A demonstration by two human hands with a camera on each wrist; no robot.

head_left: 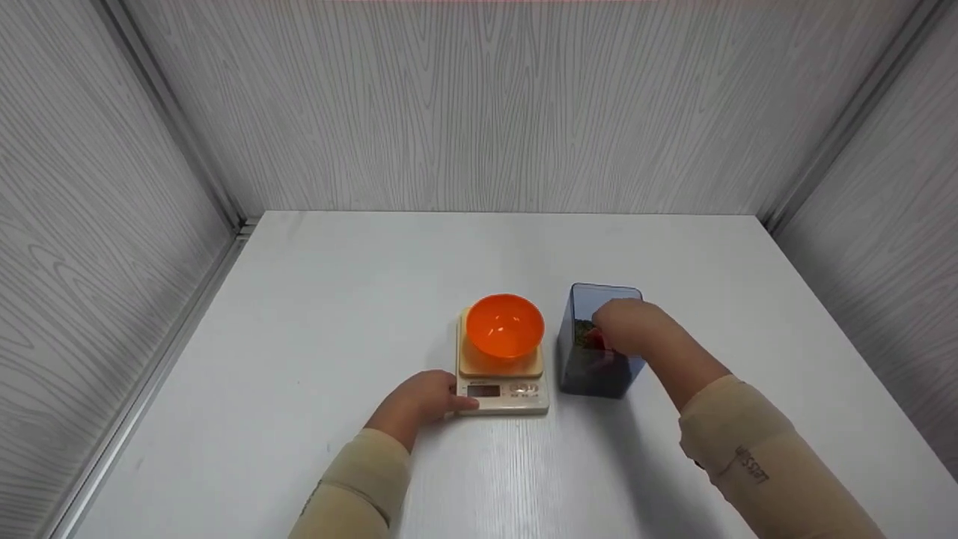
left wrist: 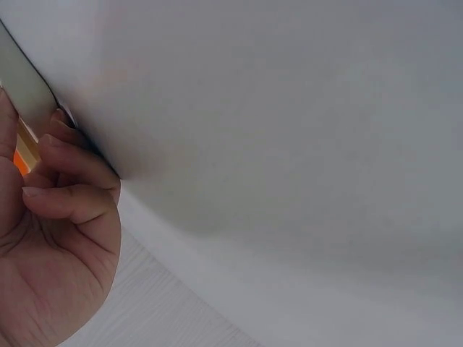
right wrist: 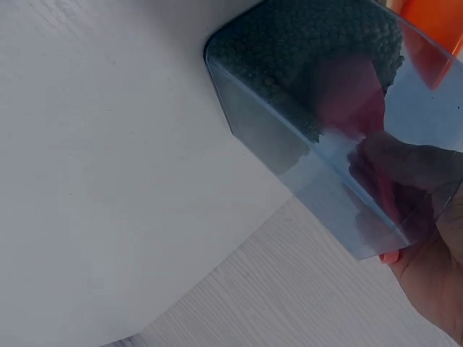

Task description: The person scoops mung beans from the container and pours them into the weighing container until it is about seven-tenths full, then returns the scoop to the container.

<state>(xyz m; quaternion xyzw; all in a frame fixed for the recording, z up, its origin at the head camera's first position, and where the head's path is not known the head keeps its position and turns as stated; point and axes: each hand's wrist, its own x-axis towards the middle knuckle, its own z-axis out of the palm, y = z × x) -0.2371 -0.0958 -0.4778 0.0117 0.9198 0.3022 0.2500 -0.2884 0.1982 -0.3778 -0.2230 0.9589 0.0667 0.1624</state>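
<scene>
A white kitchen scale [head_left: 516, 406] with a small display carries an orange bowl [head_left: 505, 323] on its yellowish platform; nothing shows inside the bowl. My left hand [head_left: 428, 397] grips the scale's near left corner, thumb over the top beside the display. In the left wrist view its fingers [left wrist: 76, 202] curl at the scale's edge [left wrist: 27, 83]. To the right stands a clear bluish container [head_left: 599, 382] partly filled with small dark green beans or grains [right wrist: 289, 65]. My right hand [head_left: 629, 326] reaches into it, holding a red scoop [right wrist: 358, 101] by its handle. The scoop's blade is down in the grains.
The white table [head_left: 359, 299] runs back to a grey wood-grain wall [head_left: 479, 112], with similar panels on the left [head_left: 90, 224] and right [head_left: 876, 224]. The container stands close beside the scale.
</scene>
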